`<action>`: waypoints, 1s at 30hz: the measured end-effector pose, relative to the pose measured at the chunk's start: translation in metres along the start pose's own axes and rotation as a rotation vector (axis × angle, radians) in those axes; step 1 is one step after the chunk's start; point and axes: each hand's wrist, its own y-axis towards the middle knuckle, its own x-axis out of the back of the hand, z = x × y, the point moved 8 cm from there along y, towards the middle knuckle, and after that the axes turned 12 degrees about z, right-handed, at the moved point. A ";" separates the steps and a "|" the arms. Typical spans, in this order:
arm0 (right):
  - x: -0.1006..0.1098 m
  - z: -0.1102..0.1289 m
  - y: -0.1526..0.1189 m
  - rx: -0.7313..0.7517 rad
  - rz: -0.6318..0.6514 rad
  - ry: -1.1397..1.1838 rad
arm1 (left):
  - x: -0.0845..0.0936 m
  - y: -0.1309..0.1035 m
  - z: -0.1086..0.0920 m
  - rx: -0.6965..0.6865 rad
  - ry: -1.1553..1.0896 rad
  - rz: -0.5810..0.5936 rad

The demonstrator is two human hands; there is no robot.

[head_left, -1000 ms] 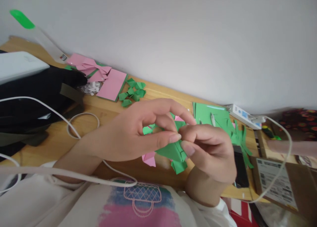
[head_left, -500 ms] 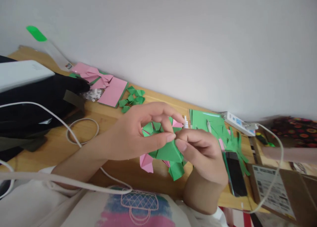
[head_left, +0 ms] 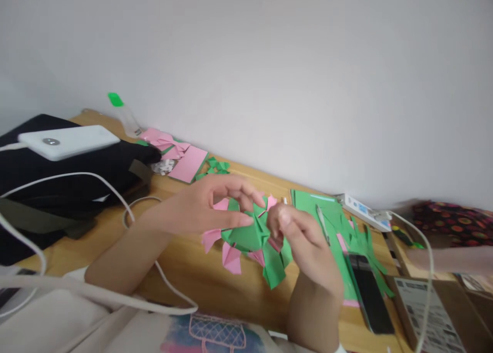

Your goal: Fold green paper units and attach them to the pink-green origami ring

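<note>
A folded paper flower (head_left: 246, 236), with green pieces in the middle and green and pink petals round its edge, is low over the wooden table in front of me. Over its left side is my left hand (head_left: 204, 206), its thumb and fingers apart, the thumb tip over the green paper. At the flower's right edge, my right hand (head_left: 308, 240) has its thumb and forefinger pressed together. Whatever the right fingers pinch, if anything, is too small or blurred to make out. Both hands partly hide the flower.
Green paper sheets (head_left: 308, 204) with a pen (head_left: 322, 223) and a phone (head_left: 372, 294) lie to the right, near a power strip (head_left: 364, 211). Pink paper (head_left: 189, 164) and small green folded pieces (head_left: 215, 166) are at back left. A white cable (head_left: 103, 191) loops across the left.
The view has shifted. My hands have parted: the right fingers have drawn away from the left thumb, and more of the flower's green middle shows.
</note>
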 end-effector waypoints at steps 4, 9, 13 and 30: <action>0.010 0.011 -0.015 0.023 -0.158 -0.045 | 0.012 -0.044 0.016 0.241 0.175 0.050; -0.007 0.040 -0.028 0.098 -0.028 -0.171 | 0.017 -0.096 0.074 0.476 0.238 -0.026; -0.017 0.055 -0.039 0.169 0.051 -0.234 | 0.006 -0.104 0.122 0.519 0.248 -0.057; -0.002 0.058 -0.047 0.203 -0.037 -0.286 | 0.051 -0.155 0.108 0.806 0.933 -0.337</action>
